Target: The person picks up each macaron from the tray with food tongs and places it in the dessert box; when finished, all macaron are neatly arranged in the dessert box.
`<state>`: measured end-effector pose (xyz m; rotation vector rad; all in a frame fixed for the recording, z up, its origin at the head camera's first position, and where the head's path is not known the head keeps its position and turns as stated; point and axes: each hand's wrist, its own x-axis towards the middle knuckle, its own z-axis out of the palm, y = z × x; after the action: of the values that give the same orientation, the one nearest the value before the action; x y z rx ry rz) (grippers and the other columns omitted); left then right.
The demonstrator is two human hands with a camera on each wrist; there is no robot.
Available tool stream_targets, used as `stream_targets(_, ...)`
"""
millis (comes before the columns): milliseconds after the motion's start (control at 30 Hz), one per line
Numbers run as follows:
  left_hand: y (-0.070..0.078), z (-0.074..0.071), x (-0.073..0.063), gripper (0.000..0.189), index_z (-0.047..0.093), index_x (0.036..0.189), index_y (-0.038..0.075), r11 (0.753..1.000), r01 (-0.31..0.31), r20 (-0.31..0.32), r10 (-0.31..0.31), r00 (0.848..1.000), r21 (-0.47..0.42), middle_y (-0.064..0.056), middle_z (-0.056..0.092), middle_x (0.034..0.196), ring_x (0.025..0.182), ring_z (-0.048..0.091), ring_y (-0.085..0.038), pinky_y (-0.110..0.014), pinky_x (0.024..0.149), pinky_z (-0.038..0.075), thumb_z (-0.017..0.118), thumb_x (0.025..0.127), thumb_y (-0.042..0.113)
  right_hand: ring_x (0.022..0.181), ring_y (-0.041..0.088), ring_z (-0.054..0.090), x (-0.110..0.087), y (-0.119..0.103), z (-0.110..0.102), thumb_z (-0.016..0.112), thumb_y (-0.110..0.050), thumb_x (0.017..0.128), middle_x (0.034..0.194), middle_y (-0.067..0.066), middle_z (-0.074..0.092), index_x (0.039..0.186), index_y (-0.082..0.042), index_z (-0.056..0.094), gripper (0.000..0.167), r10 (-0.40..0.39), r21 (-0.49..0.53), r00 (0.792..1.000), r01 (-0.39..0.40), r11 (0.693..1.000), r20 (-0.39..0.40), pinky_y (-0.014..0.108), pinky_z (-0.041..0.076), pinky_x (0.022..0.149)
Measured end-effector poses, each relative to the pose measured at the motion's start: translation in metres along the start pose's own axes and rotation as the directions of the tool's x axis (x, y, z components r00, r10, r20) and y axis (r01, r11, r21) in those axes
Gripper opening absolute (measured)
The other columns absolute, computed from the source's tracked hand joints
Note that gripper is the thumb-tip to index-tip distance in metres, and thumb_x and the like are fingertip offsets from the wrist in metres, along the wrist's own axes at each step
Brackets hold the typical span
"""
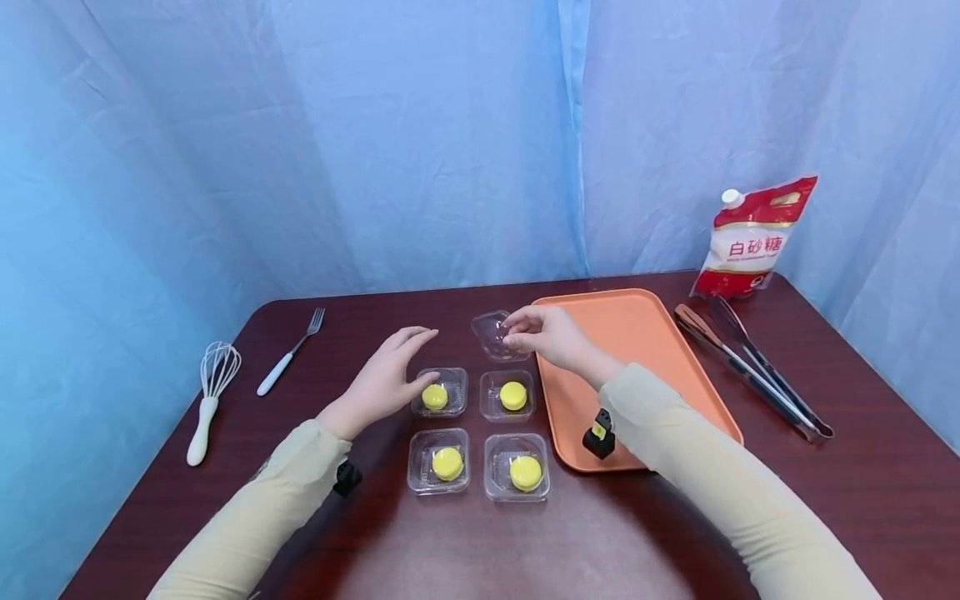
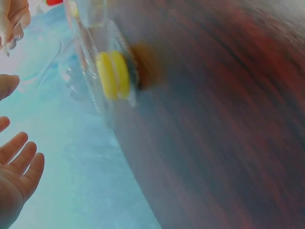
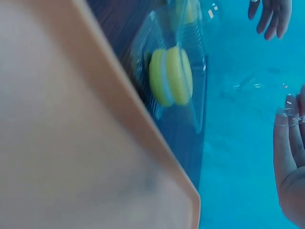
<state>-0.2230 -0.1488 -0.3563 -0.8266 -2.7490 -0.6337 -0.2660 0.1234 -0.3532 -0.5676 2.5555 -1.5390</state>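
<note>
My right hand (image 1: pixel 558 340) pinches a clear plastic lid (image 1: pixel 489 332) by its right side, above the back of the table. In the right wrist view the see-through lid (image 3: pixel 259 93) shows faintly at the fingertips. My left hand (image 1: pixel 384 377) has its fingers spread and holds nothing, beside the back-left clear container (image 1: pixel 459 385); its thumb overlaps that box in the head view. Another clear container (image 1: pixel 489 408) stands below the lid. Two more are in front, at left (image 1: pixel 418 471) and right (image 1: pixel 495 483). Each holds one yellow macaron (image 1: pixel 513 396).
An orange tray (image 1: pixel 622 333) lies right of the containers, under my right forearm. Beyond it are metal tongs (image 1: pixel 772 387) and a red-and-white sugar pouch (image 1: pixel 750 242). At left lie a fork (image 1: pixel 288 354) and a whisk (image 1: pixel 204 421). Blue curtains (image 1: pixel 420 150) hang behind the table.
</note>
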Motion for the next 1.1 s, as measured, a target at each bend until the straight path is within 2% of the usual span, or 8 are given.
stream_targets(200,0.013,0.001,0.007,0.074,0.039,0.144,0.009,0.997,-0.064,-0.027,0.064,0.998,0.033,-0.017,0.04,0.14,0.127,0.042,-0.031,-0.042,0.094,0.047,0.076,0.081,0.018,0.076,0.01,0.067,-0.004,-0.005,0.002,0.064,-0.008,0.09,0.09,0.008,0.068,0.119,0.001,0.063,0.03,0.026,0.202,1.0,-0.022,0.979,-0.017,0.031,0.057,0.072)
stream_targets(367,0.022,0.001,0.013,0.083,0.035,0.147,0.014,0.995,-0.101,-0.044,0.101,0.994,0.02,-0.017,0.034,0.145,0.13,0.039,-0.032,-0.043,0.097,0.046,0.079,0.077,0.018,0.078,0.007,0.066,-0.007,-0.008,0.005,0.059,-0.003,0.092,0.085,-0.002,0.067,0.125,0.006,0.057,0.035,0.071,0.374,0.997,-0.069,0.925,0.009,0.029,0.057,0.073)
stream_targets(467,0.027,0.001,0.017,0.084,0.034,0.147,0.016,0.989,-0.139,-0.039,0.141,0.989,0.048,-0.018,0.032,0.146,0.132,0.036,-0.033,-0.044,0.101,0.043,0.079,0.077,0.019,0.077,0.005,0.066,-0.008,-0.008,0.006,0.056,-0.003,0.094,0.082,-0.006,0.065,0.128,0.008,0.053,0.036,0.112,0.442,0.993,-0.11,0.89,0.023,0.025,0.056,0.072)
stream_targets(733,0.033,0.004,0.022,0.082,0.04,0.144,0.014,0.961,-0.255,-0.054,0.262,0.964,0.11,-0.022,0.036,0.143,0.131,0.038,-0.035,-0.045,0.102,0.043,0.082,0.074,0.019,0.076,0.003,0.064,-0.011,-0.011,0.007,0.047,-0.003,0.098,0.079,-0.009,0.065,0.136,0.01,0.042,0.041,0.128,0.541,0.99,-0.139,0.829,0.058,0.02,0.055,0.07)
stream_targets(1000,0.032,0.008,0.022,0.075,0.044,0.14,0.013,0.947,-0.293,-0.062,0.303,0.951,0.132,-0.024,0.037,0.141,0.128,0.041,-0.036,-0.043,0.101,0.044,0.081,0.075,0.016,0.073,0.003,0.063,-0.014,-0.014,0.01,0.042,-0.003,0.099,0.077,-0.008,0.064,0.138,0.009,0.037,0.042,0.155,0.629,0.982,-0.189,0.754,0.11,0.018,0.054,0.07)
stream_targets(1100,0.032,0.009,0.022,0.072,0.047,0.139,0.011,0.944,-0.307,-0.068,0.316,0.946,0.125,-0.024,0.039,0.14,0.127,0.042,-0.036,-0.043,0.102,0.043,0.081,0.075,0.015,0.072,0.004,0.063,-0.015,-0.014,0.01,0.043,-0.003,0.099,0.077,-0.007,0.064,0.137,0.01,0.037,0.041,0.159,0.64,0.979,-0.205,0.741,0.129,0.019,0.055,0.07)
